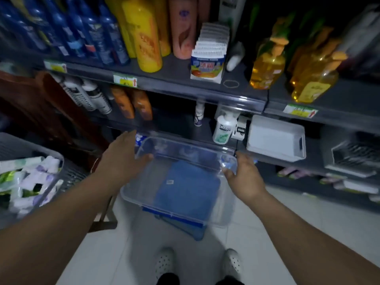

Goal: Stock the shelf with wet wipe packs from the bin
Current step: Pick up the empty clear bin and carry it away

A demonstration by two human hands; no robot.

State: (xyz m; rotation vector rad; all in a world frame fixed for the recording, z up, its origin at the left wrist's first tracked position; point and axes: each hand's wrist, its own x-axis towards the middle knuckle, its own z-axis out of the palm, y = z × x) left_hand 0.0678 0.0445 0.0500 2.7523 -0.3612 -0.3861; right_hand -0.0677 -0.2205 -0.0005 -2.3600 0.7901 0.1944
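Observation:
I hold a clear plastic container (144,194) between both hands, in front of the dark shelf (174,128). A blue cloth (187,188) lies inside it or under it; I cannot tell which. My left hand (125,157) grips the container's left rim. My right hand (240,173) grips its right corner. A grey bin (72,171) with several wet wipe packs (30,177) stands at the left, apart from both hands. The image is blurred.
The upper shelf (176,79) carries blue, yellow and pink bottles and amber pump bottles (267,64). A white tray (275,138) and a white pump bottle (223,130) stand on the middle shelf. White tiled floor (287,233) and my shoes lie below.

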